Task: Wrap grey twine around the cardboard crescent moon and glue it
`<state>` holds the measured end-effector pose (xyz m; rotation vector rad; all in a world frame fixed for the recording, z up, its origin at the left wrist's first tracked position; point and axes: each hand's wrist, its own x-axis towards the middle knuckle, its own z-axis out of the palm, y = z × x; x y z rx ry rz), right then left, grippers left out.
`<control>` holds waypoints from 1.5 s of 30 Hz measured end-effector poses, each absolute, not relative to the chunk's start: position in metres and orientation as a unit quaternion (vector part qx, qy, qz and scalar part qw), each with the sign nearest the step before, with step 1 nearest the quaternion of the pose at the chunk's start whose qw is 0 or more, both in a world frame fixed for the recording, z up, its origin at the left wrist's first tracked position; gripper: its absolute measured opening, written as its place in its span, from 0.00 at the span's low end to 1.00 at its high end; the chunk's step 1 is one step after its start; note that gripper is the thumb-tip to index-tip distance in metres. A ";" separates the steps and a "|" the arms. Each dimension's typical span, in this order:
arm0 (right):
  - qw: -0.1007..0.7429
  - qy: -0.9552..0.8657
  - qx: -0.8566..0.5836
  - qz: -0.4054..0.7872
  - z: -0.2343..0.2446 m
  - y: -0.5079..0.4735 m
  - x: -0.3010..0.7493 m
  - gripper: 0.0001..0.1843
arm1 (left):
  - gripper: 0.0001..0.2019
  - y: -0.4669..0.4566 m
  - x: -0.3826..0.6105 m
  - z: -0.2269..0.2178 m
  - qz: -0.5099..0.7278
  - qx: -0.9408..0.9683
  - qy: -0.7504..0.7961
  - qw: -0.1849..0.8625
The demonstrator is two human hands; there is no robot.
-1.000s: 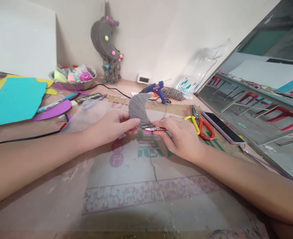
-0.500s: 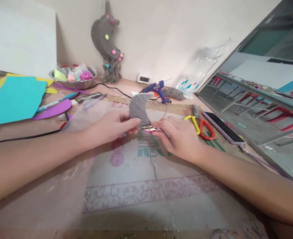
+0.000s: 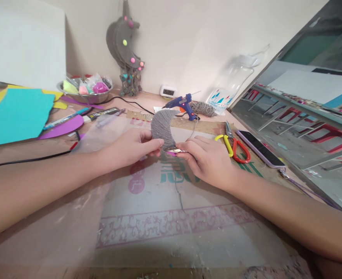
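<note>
A crescent moon shape [image 3: 162, 126] wrapped in grey yarn stands tilted up between my hands. My left hand [image 3: 138, 145] is closed on its lower left side, thumb in front. Fingers of my right hand [image 3: 207, 157] pinch its lower right end, where a bare purple and shiny strip [image 3: 173, 152] shows. A strand of grey yarn [image 3: 195, 128] rises behind my right hand; whether the fingers also grip it is hidden. Under both hands lies a translucent plastic sheet [image 3: 147, 248] with printed patterns.
Scissors [image 3: 230, 145] and a phone [image 3: 260, 148] lie right of my right hand. A blue glue gun [image 3: 184, 104], yarn bundle [image 3: 204, 108] and plastic bottle [image 3: 229, 85] are behind. Left are coloured sheets [image 3: 16, 116], pens and a bowl [image 3: 85, 99]. A decorated moon ornament [image 3: 121, 42] hangs against the wall.
My right fingertips have shifted very slightly at the lower end of the crescent, and the shiny strip's tilt differs a little. My left hand keeps its place.
</note>
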<state>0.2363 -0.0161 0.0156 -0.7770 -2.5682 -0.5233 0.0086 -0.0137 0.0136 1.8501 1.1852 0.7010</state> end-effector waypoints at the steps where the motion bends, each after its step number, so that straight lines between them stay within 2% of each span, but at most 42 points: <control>1: 0.202 -0.920 -0.279 -0.185 0.015 -0.016 0.237 0.11 | 0.18 -0.014 0.009 0.014 0.277 0.733 0.472 0.405; 10: 0.245 -0.912 -0.287 -0.158 0.013 -0.014 0.238 0.10 | 0.17 -0.014 0.008 0.015 0.276 0.738 0.463 0.407; 24: 0.199 -0.915 -0.279 -0.211 0.016 -0.016 0.237 0.11 | 0.17 -0.014 0.008 0.015 0.282 0.732 0.468 0.408; 45: 0.223 -0.914 -0.267 -0.206 0.013 -0.015 0.239 0.10 | 0.17 -0.012 0.008 0.012 0.276 0.729 0.471 0.413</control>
